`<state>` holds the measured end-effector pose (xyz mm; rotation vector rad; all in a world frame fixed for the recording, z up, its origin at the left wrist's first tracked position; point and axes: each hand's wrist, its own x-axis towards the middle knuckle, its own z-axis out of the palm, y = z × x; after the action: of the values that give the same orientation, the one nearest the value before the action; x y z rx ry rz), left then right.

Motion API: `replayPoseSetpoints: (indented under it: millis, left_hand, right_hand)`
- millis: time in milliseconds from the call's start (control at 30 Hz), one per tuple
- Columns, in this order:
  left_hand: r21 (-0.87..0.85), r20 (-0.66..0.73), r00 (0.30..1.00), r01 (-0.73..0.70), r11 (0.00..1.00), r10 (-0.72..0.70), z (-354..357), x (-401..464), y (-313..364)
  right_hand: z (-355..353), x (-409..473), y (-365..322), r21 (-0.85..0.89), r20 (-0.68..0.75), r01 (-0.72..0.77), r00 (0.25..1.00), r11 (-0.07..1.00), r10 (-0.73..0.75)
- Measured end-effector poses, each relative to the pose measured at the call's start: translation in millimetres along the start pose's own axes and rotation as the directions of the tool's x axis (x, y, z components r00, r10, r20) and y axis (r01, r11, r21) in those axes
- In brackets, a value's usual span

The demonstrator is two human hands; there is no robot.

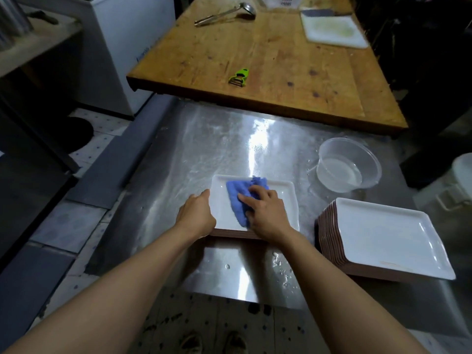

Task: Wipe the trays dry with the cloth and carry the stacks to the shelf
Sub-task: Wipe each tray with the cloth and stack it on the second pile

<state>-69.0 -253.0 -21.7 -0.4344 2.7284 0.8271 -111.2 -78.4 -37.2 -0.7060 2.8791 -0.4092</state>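
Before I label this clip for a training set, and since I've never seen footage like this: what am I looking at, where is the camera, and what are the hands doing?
No machine here: a person works bare-handed, and the single picture comes from a camera worn on their head, looking forward and down. On the wet steel counter lies a white tray atop a low stack. The left hand grips that tray's left edge. The right hand holds a blue cloth bunched against the tray's surface. To the right sits a taller stack of trays, and behind it a clear plastic bowl. Farther back, a wooden table carries a green peeler, a ladle and a white cutting board.
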Motion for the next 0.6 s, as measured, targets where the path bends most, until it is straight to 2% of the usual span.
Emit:
replayPoseSetpoints:
  millis: [133, 300, 533, 600]
  left_hand:
    - [0.022, -0.008, 1.0, 0.016, 1.0, -0.016, 2, 0, 3]
    - [0.058, -0.028, 0.998, 0.061, 0.996, -0.06, 3, -3, 6]
    - [0.089, -0.04, 0.997, 0.064, 0.994, -0.061, 5, -6, 10]
    - [0.141, -0.029, 0.998, 0.067, 0.988, -0.064, 4, -8, 12]
  right_hand:
    - [-14, -23, 29, -0.2, 0.0, -0.163, 0.986, 0.966, 0.166]
    - [-25, -38, 20, -0.283, 0.026, -0.191, 0.978, 0.94, 0.206]
    - [-38, -62, 15, -0.064, 0.15, -0.162, 0.974, 0.985, 0.17]
    - [-46, -62, 17, 0.049, 0.214, -0.17, 0.964, 0.984, 0.156]
